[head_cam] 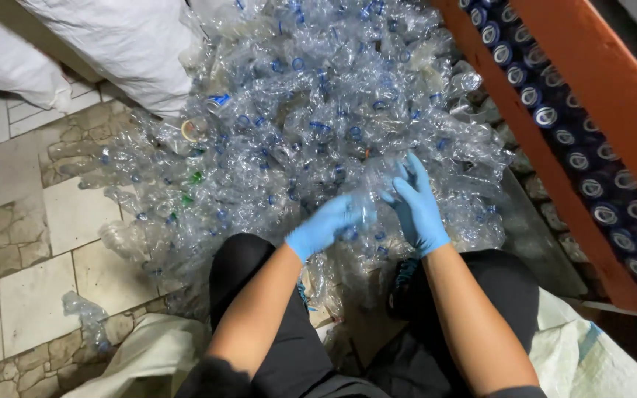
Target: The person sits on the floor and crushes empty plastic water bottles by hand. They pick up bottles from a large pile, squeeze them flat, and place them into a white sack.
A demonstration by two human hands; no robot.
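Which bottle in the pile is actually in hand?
The crushed clear bottle between the gloved left hand and right hand; the others lie loose in the pile.

We look down on our two hands in blue gloves. Our left hand (324, 225) and right hand (416, 204) both grip one crushed clear bottle (371, 193) at the near edge of a big heap of clear plastic bottles (311, 96) on the tiled floor (31, 221). Our knees in black trousers (245, 273) sit below. White sacks (123, 40) lie at the upper left; an orange rack (591, 81) with rows of cans (591, 184) stands at the right.
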